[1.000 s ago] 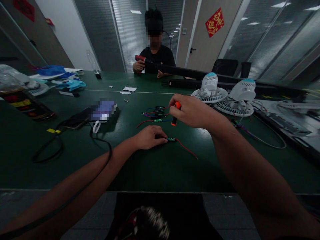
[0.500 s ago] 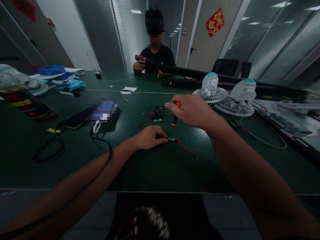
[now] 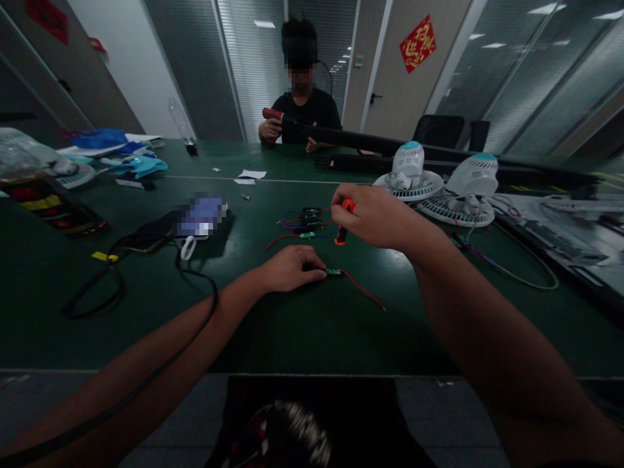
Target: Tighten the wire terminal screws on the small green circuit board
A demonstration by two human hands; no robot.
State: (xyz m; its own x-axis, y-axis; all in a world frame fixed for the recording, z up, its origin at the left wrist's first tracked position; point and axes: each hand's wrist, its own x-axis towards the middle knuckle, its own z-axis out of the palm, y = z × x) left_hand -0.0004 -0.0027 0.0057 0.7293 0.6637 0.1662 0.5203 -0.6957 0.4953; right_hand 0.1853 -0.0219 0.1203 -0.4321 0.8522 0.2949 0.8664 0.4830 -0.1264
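Note:
On the green table [image 3: 273,331] lies a small green circuit board [image 3: 334,272] with a red wire running off to the right. My left hand [image 3: 292,268] pinches the board's left end between thumb and fingers. Above it, my right hand [image 3: 368,214] is closed around the orange and black handle of a screwdriver [image 3: 342,233], held upright. Its thin shaft points down at the board; whether the tip touches is too dark to make out. Just beyond, several similar boards [image 3: 308,234] with red and blue wires lie together.
Two white fans [image 3: 409,172] stand at the back right near a long black bar [image 3: 361,162]. To the left are a phone [image 3: 199,218], a black cable [image 3: 92,309] and a large bottle [image 3: 53,201]. Across the table a person [image 3: 302,110] holds a red and black power tool [image 3: 273,115].
My right thumb and fingers have shifted on the screwdriver handle, which appears turned slightly. The left hand and the board stay in place.

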